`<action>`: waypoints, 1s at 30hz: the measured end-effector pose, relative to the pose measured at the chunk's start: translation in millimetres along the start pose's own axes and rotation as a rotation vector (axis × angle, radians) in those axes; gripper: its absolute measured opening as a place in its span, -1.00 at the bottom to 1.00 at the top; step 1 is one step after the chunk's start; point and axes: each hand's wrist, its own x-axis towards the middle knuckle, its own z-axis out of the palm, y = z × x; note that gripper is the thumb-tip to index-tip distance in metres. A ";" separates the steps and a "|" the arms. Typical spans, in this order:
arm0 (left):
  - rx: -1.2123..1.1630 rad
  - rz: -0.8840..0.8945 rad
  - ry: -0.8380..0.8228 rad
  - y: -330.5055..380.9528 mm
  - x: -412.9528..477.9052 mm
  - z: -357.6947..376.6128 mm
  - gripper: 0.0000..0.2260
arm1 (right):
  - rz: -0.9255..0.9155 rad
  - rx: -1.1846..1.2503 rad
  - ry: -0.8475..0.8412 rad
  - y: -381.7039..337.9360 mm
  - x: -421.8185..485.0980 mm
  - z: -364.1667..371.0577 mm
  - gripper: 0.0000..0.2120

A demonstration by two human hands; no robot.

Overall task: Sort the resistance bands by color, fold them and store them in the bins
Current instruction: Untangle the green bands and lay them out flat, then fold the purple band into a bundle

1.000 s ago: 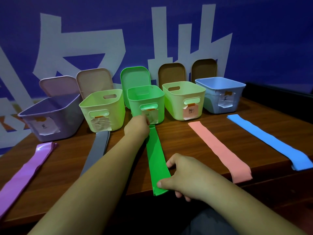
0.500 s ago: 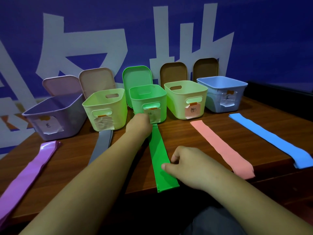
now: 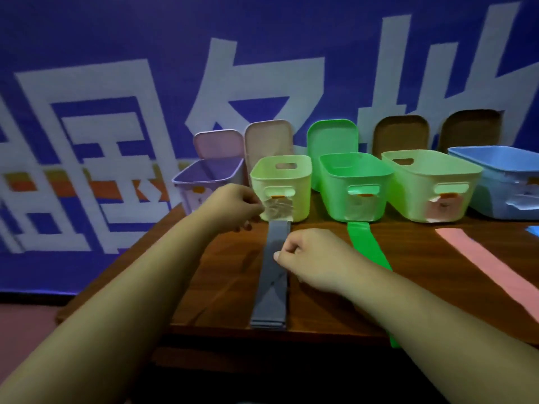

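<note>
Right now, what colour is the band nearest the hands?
The band is grey, in the head view.

Single head-worn wide-angle view, looking forward and slightly down, close over the near edge of a wooden table, facing a row of bins against a blue wall

Bare bench lay open beside the grey band; a close-set row of bins walled the far edge, lids propped upright behind.
</note>
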 end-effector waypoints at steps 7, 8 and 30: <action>-0.089 -0.255 0.116 -119.7 -19.0 -62.8 -0.88 | -0.069 0.098 -0.070 -53.9 74.2 51.4 -0.79; -0.105 -0.292 0.136 -133.8 -18.1 -64.5 -0.89 | -0.080 0.079 -0.068 -58.9 84.8 58.0 -0.81; -0.118 -0.140 0.080 -211.4 5.0 -43.2 -0.83 | -0.089 0.037 -0.041 -82.0 230.0 147.1 -0.81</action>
